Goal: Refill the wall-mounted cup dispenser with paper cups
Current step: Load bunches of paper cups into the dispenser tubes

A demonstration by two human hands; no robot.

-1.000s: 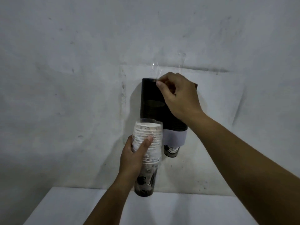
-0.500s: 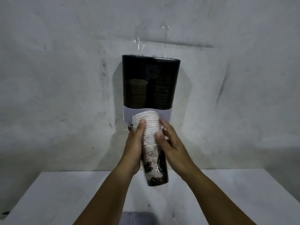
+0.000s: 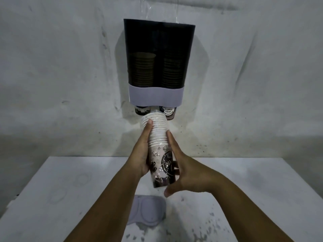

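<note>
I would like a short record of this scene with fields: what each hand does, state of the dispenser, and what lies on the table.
left hand: grips the cup stack from its left side
right hand: holds the lower end of the stack
cup stack: tilted, rims up, below the dispenser
dispenser: on the wall, two dark tubes, both partly filled; a cup bottom shows under each
table: white, with a grey lid-like piece
</note>
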